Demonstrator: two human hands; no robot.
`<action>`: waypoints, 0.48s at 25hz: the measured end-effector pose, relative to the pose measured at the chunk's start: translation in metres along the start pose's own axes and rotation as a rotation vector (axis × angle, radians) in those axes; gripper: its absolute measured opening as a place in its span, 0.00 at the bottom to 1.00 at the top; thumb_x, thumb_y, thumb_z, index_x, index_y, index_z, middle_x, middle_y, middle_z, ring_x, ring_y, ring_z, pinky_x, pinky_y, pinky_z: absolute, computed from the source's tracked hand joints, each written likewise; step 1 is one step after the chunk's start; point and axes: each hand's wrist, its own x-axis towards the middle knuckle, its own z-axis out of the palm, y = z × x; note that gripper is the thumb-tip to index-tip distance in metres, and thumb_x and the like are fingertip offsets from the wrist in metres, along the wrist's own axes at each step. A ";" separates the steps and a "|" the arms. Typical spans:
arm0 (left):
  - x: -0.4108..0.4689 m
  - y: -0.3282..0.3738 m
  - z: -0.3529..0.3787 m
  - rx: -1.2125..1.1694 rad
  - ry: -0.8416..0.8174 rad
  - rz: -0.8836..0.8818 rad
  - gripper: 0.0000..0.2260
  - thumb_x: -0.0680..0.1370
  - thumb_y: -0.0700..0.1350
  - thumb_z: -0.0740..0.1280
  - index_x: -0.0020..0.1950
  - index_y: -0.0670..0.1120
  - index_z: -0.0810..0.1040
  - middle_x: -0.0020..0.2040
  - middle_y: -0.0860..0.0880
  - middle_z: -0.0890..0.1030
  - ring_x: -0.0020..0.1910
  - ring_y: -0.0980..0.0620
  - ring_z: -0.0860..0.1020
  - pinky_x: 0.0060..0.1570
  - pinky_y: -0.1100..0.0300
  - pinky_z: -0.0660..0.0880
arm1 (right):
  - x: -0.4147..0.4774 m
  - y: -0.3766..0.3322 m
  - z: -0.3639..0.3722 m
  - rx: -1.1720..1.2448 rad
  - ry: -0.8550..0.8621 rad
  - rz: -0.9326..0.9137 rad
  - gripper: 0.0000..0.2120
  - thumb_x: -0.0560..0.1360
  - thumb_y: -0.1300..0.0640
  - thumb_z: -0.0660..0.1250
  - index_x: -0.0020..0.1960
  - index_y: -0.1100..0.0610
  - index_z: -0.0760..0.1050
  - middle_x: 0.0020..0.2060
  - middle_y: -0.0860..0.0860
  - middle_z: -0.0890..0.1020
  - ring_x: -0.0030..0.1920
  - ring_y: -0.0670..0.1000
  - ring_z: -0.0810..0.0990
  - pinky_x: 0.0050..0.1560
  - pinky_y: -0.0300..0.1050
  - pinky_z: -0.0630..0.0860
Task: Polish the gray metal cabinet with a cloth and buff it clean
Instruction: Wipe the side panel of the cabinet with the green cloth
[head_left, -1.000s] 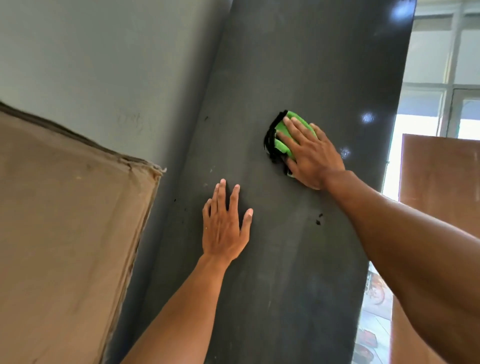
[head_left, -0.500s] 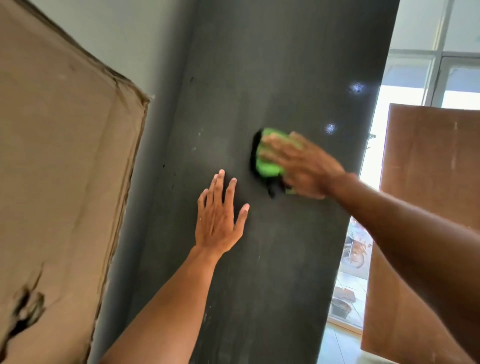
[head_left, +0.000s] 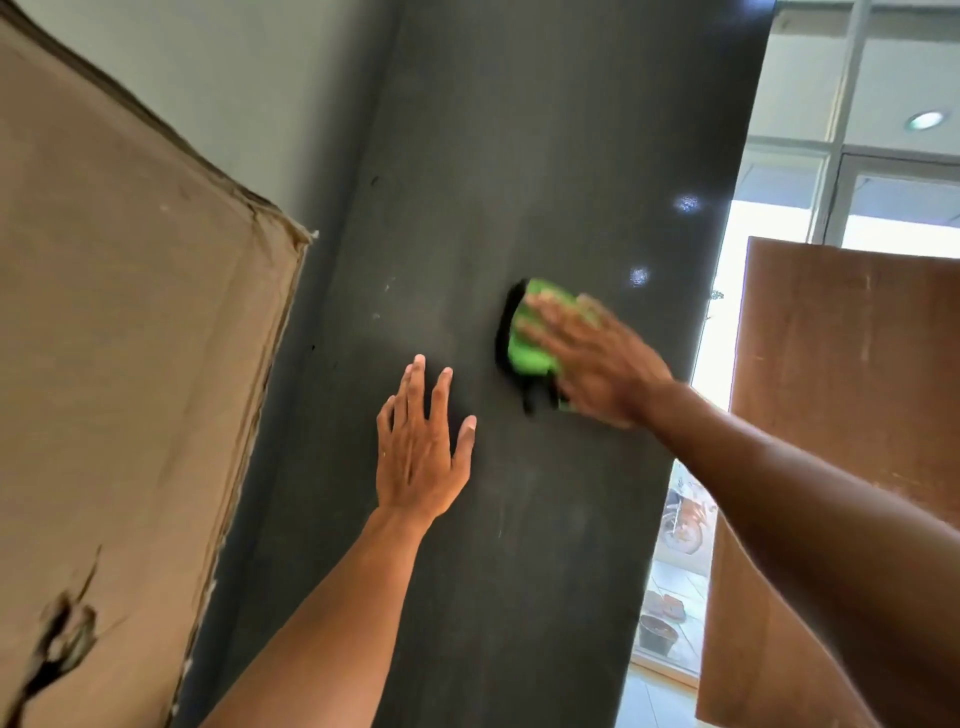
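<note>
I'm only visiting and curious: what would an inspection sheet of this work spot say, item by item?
Surface: gray metal cabinet, an upright dark panel with a few pale specks and faint smears.
Job's things: green cloth with a dark edge, pressed against the cabinet.
Clutter: torn cardboard box at the left; brown board at the right.
Hands: left hand flat on the cabinet, fingers spread; right hand, blurred, presses the cloth with straight fingers.
Cables: nothing seen.
Surroundings: pale wall behind the box; bright windows beyond the cabinet.
</note>
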 end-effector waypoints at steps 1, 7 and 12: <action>0.003 -0.002 0.000 -0.008 0.003 -0.017 0.28 0.83 0.57 0.56 0.80 0.47 0.62 0.83 0.41 0.57 0.81 0.42 0.59 0.73 0.43 0.66 | 0.022 0.012 -0.008 0.037 0.040 0.191 0.33 0.78 0.51 0.59 0.82 0.53 0.57 0.82 0.55 0.55 0.82 0.55 0.53 0.80 0.60 0.51; -0.008 -0.024 0.007 0.034 0.007 -0.040 0.25 0.83 0.57 0.56 0.78 0.47 0.65 0.82 0.40 0.58 0.80 0.42 0.60 0.74 0.44 0.64 | 0.082 -0.056 -0.004 0.044 0.009 0.147 0.34 0.79 0.47 0.56 0.83 0.50 0.51 0.83 0.55 0.49 0.82 0.54 0.46 0.80 0.58 0.41; -0.012 -0.027 0.008 0.044 0.035 -0.068 0.23 0.83 0.58 0.55 0.71 0.44 0.70 0.80 0.37 0.62 0.78 0.39 0.63 0.72 0.42 0.66 | 0.090 -0.067 -0.003 -0.019 -0.116 -0.203 0.32 0.80 0.43 0.44 0.83 0.48 0.48 0.83 0.52 0.46 0.82 0.52 0.45 0.80 0.55 0.40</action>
